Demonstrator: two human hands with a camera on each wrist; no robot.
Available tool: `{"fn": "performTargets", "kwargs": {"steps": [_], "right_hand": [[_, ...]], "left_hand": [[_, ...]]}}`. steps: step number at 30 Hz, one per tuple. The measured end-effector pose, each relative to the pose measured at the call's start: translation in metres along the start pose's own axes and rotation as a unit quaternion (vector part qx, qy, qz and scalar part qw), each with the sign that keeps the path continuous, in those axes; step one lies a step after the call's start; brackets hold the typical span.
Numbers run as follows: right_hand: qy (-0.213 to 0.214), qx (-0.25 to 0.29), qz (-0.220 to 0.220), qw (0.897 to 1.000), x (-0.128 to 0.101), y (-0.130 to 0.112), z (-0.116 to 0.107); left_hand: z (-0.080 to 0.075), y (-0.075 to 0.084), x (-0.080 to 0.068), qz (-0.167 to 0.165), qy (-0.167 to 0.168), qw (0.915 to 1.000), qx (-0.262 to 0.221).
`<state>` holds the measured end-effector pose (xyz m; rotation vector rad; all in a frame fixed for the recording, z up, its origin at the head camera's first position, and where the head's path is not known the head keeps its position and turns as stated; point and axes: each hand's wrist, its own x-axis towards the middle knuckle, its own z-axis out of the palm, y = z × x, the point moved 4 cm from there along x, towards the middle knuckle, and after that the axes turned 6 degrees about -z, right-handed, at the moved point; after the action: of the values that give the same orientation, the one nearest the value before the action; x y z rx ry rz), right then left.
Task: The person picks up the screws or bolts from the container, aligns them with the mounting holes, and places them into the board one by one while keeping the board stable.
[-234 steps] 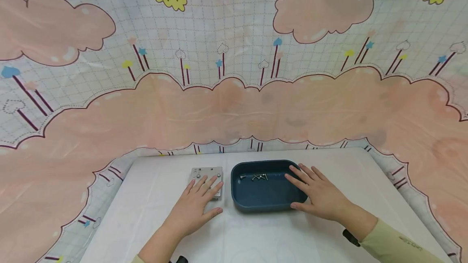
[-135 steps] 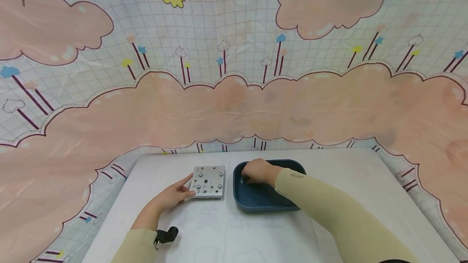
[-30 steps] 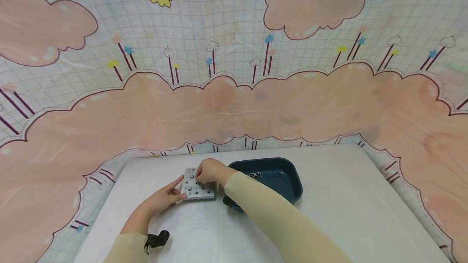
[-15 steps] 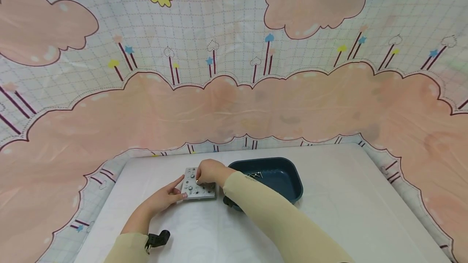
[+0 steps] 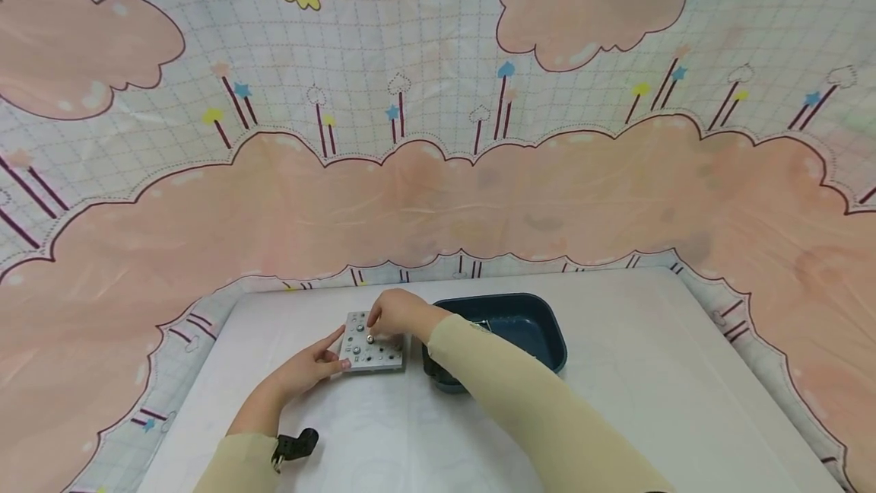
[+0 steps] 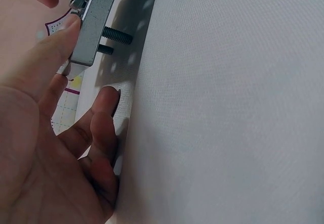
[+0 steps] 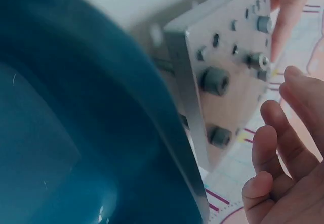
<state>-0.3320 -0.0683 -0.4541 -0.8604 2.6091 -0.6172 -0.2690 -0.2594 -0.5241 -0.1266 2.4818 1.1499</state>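
Right hand has lifted slightly from the metal plate since the last frame, exposing a screw below its fingertips. Its fingers are loosely bent and parted, holding nothing. Left hand pinches the plate's left edge. Dark blue tray sits just right of the plate, with the right sleeve across it, hiding part. Plate lies holed face up, roughly square; screw stands head up, axis about square to that face.
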Motion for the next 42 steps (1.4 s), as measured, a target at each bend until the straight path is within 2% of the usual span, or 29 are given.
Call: {"fn": "performTargets", "kwargs": {"steps": [9, 15, 20, 23, 31, 36, 42], "right_hand": [[0.007, 0.038, -0.026, 0.999, -0.011, 0.011, -0.021], [0.005, 0.035, -0.060, 0.998, -0.027, 0.035, -0.036], [0.006, 0.052, -0.058, 0.997, -0.039, 0.061, -0.040], [0.010, 0.058, -0.062, 0.996, -0.042, 0.067, -0.040], [-0.004, 0.023, -0.088, 0.996, -0.027, 0.033, -0.038], [-0.032, 0.020, -0.073, 0.997, -0.009, 0.014, -0.025], [-0.053, 0.020, -0.038, 0.998, 0.005, 0.007, -0.008]], "left_hand": [[-0.002, -0.004, -0.001, -0.008, 0.005, 1.0000, 0.000], [-0.003, -0.007, 0.001, -0.005, 0.004, 0.9999, -0.010], [-0.005, -0.011, 0.003, -0.005, 0.000, 0.9999, -0.015], [-0.007, -0.012, 0.002, -0.007, 0.001, 0.9998, -0.016], [-0.006, -0.010, 0.002, -0.003, 0.003, 0.9999, -0.011], [-0.003, -0.006, 0.002, -0.009, 0.002, 0.9999, -0.008], [-0.002, -0.002, 0.003, -0.005, 0.005, 1.0000, -0.001]]}}
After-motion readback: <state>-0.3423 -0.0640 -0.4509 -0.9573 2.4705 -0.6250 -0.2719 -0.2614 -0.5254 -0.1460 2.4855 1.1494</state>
